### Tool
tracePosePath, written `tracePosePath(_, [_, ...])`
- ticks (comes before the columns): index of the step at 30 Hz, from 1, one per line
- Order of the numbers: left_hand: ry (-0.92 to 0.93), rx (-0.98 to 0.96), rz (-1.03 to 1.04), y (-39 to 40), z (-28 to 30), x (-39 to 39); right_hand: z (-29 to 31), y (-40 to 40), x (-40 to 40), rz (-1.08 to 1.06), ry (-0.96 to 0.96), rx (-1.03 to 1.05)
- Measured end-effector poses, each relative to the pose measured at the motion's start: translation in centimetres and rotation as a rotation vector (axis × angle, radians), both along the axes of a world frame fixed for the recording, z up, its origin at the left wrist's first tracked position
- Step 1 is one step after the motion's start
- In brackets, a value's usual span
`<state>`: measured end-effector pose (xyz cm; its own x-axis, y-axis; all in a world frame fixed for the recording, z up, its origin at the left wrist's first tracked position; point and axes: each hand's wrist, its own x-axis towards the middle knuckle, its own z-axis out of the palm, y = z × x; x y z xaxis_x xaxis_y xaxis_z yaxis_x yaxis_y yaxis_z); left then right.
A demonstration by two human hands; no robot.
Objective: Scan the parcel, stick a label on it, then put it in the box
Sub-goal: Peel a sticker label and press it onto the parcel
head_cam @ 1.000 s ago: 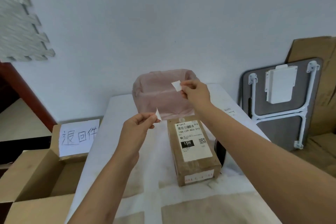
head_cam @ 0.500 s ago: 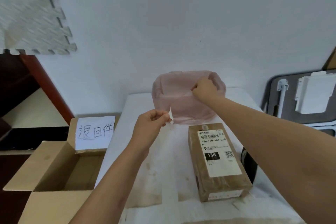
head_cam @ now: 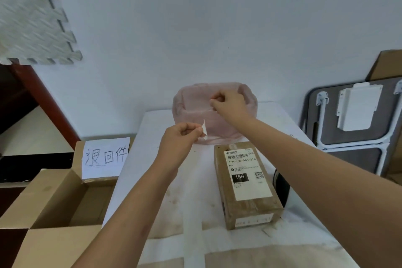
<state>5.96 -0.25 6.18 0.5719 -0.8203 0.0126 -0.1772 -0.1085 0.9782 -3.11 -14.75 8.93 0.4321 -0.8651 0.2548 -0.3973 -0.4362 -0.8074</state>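
Inspector A: Two bare hands are working above the desk (head_cam: 174, 213). The left hand (head_cam: 180, 137) is pinching a small white label (head_cam: 204, 129) between thumb and forefinger; its grip is closing tight on that slip, which is standing nearly on edge and curling at the bottom.

Inspector B: Is the right hand (head_cam: 228, 104) holding anything?

Inspector A: Its fingers are curling together over the open mouth of the pink bag (head_cam: 189, 104) at the far end of the desk. Whether anything is sitting inside that grip, I cannot tell.

Inspector B: Where is the parcel (head_cam: 245, 185) lying?

Inspector A: It is lying flat on the desk, just in front of the pink bag and under the right forearm, apart from both hands. A printed shipping sheet (head_cam: 247, 174) is covering most of its top face and is showing a barcode and the code 15H.

Inspector B: And the box (head_cam: 54, 200)?

Inspector A: It is standing open beside the desk's left edge, lower than the desk top. A handwritten paper sign (head_cam: 105, 156) is hanging on its rear flap. A dark object (head_cam: 281, 187) is sitting just right of the parcel, mostly hidden. A folded table (head_cam: 352, 128) is leaning against the wall at the right.
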Motion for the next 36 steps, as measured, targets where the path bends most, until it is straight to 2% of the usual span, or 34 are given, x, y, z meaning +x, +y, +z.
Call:
tracePosePath(5, [-0.197, 0.020, 0.019, 0.1, 0.1, -1.2, -1.0, 2.5, -1.6, 0.102, -0.077, 0.007])
tracePosePath(9, [-0.546, 0.056, 0.032, 0.1, 0.3, -3.3, -1.3, 4.3, -4.5, 0.066, -0.126, 0.036])
tracePosePath(13, [-0.900, 0.002, 0.002, 0.4, 0.3, -5.7, -1.6, 5.8, -7.8, 0.004, -0.097, 0.030])
tracePosePath(18, [-1.162, -0.047, -0.040, 0.7, -0.1, -8.3, -2.4, 6.6, -10.9, -0.077, -0.091, 0.075])
tracePosePath(28, [-1.465, -0.143, -0.075, 0.6, -0.6, -11.3, -3.1, 8.0, -14.6, -0.146, -0.198, 0.214])
tracePosePath(32, [-1.507, -0.168, -0.103, 0.5, -0.8, -11.8, -3.3, 8.3, -15.2, -0.154, -0.267, 0.264])
tracePosePath(36, [-1.450, -0.213, -0.123, 0.6, -1.3, -12.4, -3.6, 8.7, -15.5, -0.178, -0.347, 0.284])
